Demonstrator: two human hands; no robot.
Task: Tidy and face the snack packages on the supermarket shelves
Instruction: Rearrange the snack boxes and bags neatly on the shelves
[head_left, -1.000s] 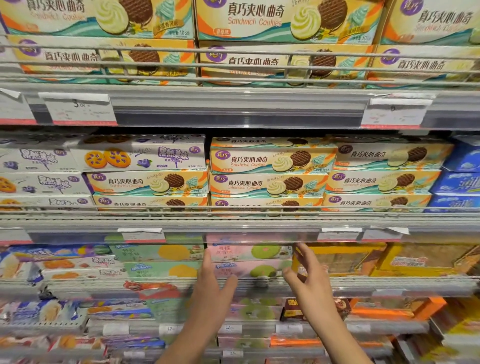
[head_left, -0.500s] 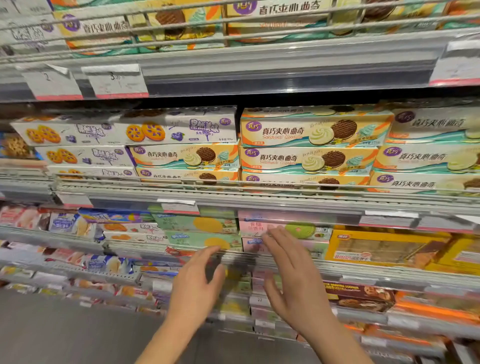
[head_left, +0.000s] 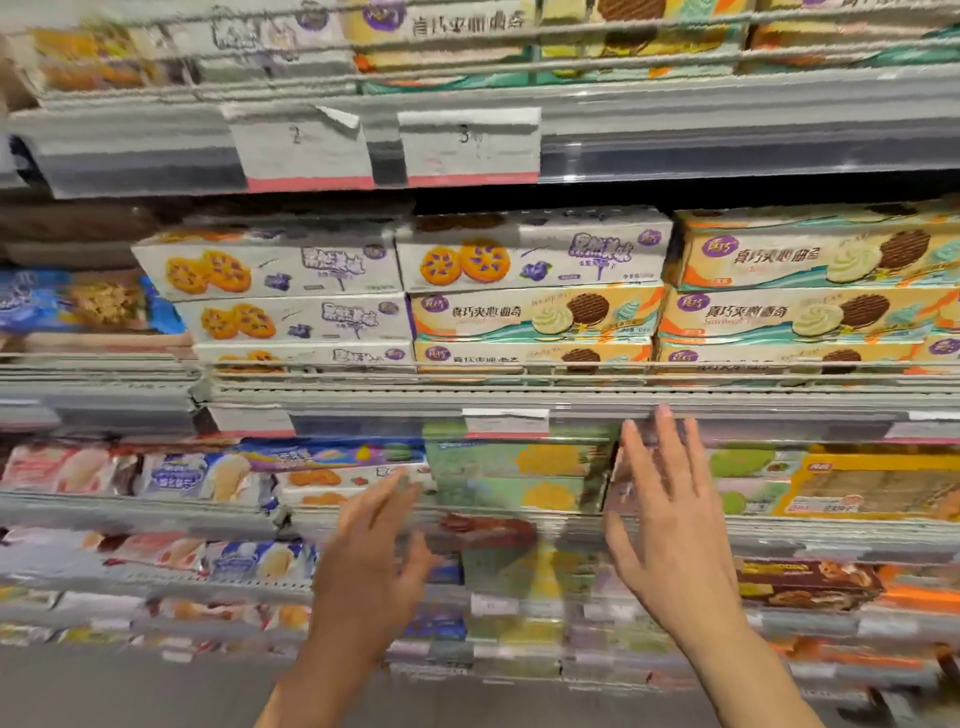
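Observation:
Both my hands are raised in front of the third shelf, fingers straight and holding nothing. My left hand (head_left: 371, 561) hovers before white biscuit boxes (head_left: 332, 480), just left of the stacked green boxes with yellow prints (head_left: 511, 478). My right hand (head_left: 670, 525) is spread in front of the pink boxes with green circles (head_left: 737, 467), its fingertips near the shelf rail above. The picture is blurred by motion, so I cannot tell whether either hand touches a box.
Above sit white boxes with orange cookies (head_left: 530, 254) and sandwich-cookie boxes (head_left: 810, 260) behind a wire rail (head_left: 519, 387). A yellow box (head_left: 872, 488) lies to the right, wrapped snack bags (head_left: 197, 475) to the left. Lower shelves hold more packages; grey floor shows at bottom left.
The view has swung left, so the shelves slid right. Both hands moved left along the third shelf, from the pink boxes toward the green ones, and stay open.

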